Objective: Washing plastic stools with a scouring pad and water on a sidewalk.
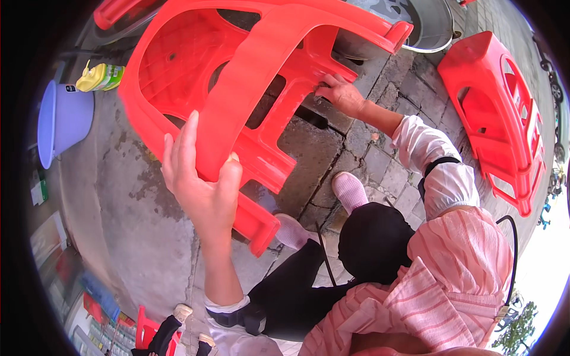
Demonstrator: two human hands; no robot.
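In front of me a red plastic armchair lies tipped over, its legs pointing towards me and to the right. My left hand grips its curved red band at the near left, thumb on one side and fingers spread along the other. Bent fingers of my right hand touch the inner edge of a chair leg panel. Something small and dark shows under those fingertips, too hidden to name. Wet marks and a shiny film show on the pavement below the chair.
At the upper right stands a metal tub with liquid inside. Stacked red plastic chairs lie tipped at the right. To the left are a purple basin and a yellow pump bottle. Another person's shoe shows at the lower left.
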